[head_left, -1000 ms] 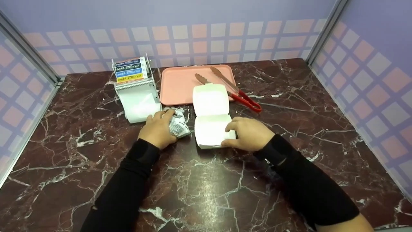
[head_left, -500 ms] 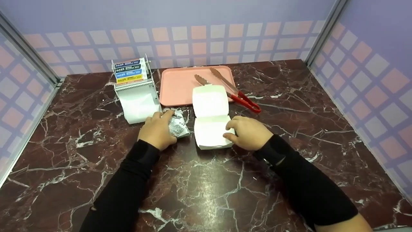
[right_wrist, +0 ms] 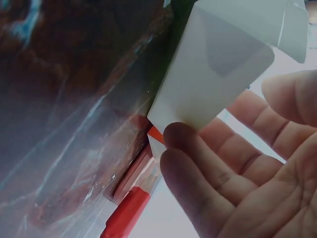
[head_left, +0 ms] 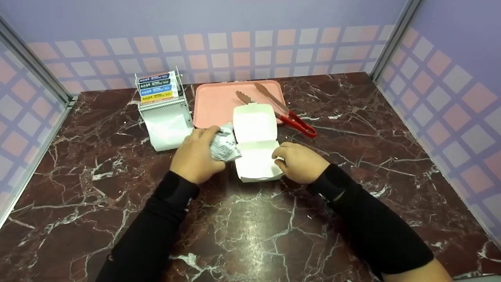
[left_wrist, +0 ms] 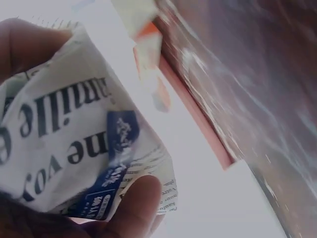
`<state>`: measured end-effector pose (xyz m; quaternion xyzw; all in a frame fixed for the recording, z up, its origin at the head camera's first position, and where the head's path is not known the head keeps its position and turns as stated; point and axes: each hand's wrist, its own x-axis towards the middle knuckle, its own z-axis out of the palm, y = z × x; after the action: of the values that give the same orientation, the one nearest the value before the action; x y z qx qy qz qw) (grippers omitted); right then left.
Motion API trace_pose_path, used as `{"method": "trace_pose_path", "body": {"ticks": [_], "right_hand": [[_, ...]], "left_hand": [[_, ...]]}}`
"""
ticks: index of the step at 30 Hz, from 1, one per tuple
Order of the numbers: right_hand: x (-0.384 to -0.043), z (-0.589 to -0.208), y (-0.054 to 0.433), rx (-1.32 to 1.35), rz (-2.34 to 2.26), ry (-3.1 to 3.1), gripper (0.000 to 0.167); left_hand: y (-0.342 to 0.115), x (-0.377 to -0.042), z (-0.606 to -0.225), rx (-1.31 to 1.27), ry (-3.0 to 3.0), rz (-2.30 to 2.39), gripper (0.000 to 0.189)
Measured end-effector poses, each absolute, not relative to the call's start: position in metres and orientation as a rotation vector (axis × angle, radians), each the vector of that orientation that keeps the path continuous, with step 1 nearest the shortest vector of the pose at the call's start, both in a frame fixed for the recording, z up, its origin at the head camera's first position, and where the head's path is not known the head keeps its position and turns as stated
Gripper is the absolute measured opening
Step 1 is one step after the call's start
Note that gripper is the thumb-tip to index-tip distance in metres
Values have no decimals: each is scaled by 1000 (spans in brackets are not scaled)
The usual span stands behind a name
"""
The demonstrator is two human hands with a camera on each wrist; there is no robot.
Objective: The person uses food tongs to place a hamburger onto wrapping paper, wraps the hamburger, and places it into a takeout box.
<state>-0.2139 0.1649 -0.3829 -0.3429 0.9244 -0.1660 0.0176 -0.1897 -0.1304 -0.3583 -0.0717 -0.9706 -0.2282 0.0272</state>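
My left hand point(head_left: 195, 158) grips a crumpled packet point(head_left: 224, 148) wrapped in newsprint-pattern paper. A blue label point(left_wrist: 119, 144) with white writing crosses its front in the left wrist view, where a thumb and fingers show around the paper. The packet overlaps the left edge of a white clamshell takeaway box point(head_left: 255, 122), which lies open with its lid folded back. My right hand point(head_left: 303, 161) is at the right side of that box, fingers curled over the rim. In the right wrist view, some fingertips pass behind the box's side panel point(right_wrist: 213, 64), with the thumb near its corner.
Behind the box lies a pink tray point(head_left: 215, 102), partly covered by the lid. Tongs point(head_left: 300, 124) with red handles rest across its right edge. Left of it stands a wire rack of coloured labels point(head_left: 158, 89), with white sheets point(head_left: 166, 135) at its front. Tiled-pattern walls border the marble-look table.
My left hand has moved right and slightly up with the packet, from beside the box to its left edge. My right hand's thumb has shifted from the front corner up along the right rim.
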Motion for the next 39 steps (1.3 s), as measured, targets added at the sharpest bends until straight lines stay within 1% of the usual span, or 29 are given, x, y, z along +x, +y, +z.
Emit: {"method": "trace_pose_path", "body": {"ticks": [3, 6, 10, 14, 19, 25, 28, 31, 39], "right_hand": [[-215, -382, 165, -1039, -520, 2888, 23], [-216, -381, 165, -1003, -586, 2919, 31], [-220, -380, 167, -1004, -926, 2934, 44], [-223, -381, 172, -1075, -1238, 2779, 58], [-229, -386, 181, -1094, -1267, 2573, 76], [-234, -386, 186, -1073, -1138, 2557, 94], [-234, -386, 185, -1058, -1055, 2574, 97], [-235, -387, 184, -1051, -981, 2581, 96], [-236, -393, 184, -1064, -872, 2581, 86]], "left_hand": [[-117, -187, -356, -294, -2960, -738, 99], [-103, -186, -355, -376, -2929, -754, 97], [-87, -186, -354, -464, -2933, -733, 98], [-72, -189, -355, -527, -2962, -681, 97], [-60, -194, -361, -578, -2985, -584, 97], [-55, -196, -371, -617, -3009, -536, 94], [-55, -197, -375, -652, -3028, -506, 94], [-56, -198, -379, -686, -3046, -485, 94], [-65, -204, -383, -758, -3137, -585, 99]]}}
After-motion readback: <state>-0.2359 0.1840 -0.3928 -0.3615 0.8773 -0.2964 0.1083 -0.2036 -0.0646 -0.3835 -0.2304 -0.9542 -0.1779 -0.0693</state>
